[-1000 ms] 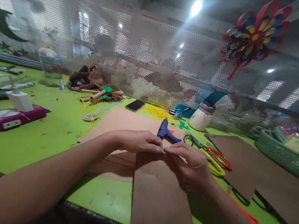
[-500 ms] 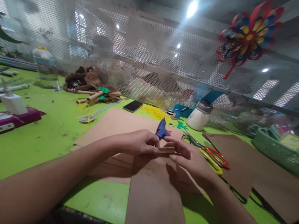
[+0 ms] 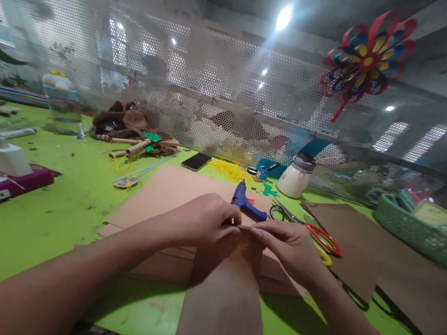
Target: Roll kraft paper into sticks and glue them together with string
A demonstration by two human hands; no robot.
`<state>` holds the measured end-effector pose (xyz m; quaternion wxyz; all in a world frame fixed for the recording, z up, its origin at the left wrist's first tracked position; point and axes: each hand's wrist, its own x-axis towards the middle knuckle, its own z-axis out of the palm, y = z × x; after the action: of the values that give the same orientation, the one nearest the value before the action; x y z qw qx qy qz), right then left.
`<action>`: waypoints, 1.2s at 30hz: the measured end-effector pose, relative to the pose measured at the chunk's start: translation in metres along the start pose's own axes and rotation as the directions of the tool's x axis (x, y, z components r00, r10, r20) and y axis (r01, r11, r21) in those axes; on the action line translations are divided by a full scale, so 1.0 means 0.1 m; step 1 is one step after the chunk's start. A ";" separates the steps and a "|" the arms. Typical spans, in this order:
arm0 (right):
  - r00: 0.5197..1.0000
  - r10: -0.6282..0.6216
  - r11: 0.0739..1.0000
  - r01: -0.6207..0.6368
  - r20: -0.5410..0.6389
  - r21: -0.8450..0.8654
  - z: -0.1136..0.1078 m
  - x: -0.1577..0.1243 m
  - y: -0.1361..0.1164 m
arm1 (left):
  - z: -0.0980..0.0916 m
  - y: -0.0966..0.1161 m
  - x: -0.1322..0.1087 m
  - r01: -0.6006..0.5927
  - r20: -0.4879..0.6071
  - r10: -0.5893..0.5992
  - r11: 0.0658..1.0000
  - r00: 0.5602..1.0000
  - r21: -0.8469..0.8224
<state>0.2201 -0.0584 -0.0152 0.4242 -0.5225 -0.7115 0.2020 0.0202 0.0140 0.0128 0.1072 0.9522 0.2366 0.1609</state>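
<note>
A long strip of brown paper (image 3: 224, 311) runs from the near table edge up to my hands, its far end folded or rolled over. My left hand (image 3: 212, 222) pinches the left side of that far end between thumb and fingers. The right side is pinched by my right hand (image 3: 289, 244). Beneath the strip lies a stack of light brown paper sheets (image 3: 168, 193). Just beyond my fingers a blue glue gun (image 3: 246, 202) rests on the stack. Scissors with red and yellow handles (image 3: 323, 239) lie to the right of my right hand.
On the green table (image 3: 81, 190) stand a purple power strip (image 3: 9, 185) and a plastic cup (image 3: 65, 111) at left. Farther back are a phone (image 3: 196, 161), yellow shreds (image 3: 229, 171) and a white bottle (image 3: 295, 177). Dark brown sheets (image 3: 345, 223) and a green basket (image 3: 408, 229) occupy the right.
My right fingers have closed from a looser hold onto the strip's end. The folded end sits lower and flatter, and more of the glue gun shows.
</note>
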 end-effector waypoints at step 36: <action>0.982 -0.186 0.948 0.179 -0.004 -0.262 -0.07 0.02 0.09 | -0.12 -0.13 -0.02 -0.040 0.058 0.034 0.995 0.998 0.093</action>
<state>0.2307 -0.0546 -0.0169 0.3790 -0.5085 -0.7709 0.0590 0.0086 0.0253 0.0201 0.0660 0.9645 0.2230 0.1248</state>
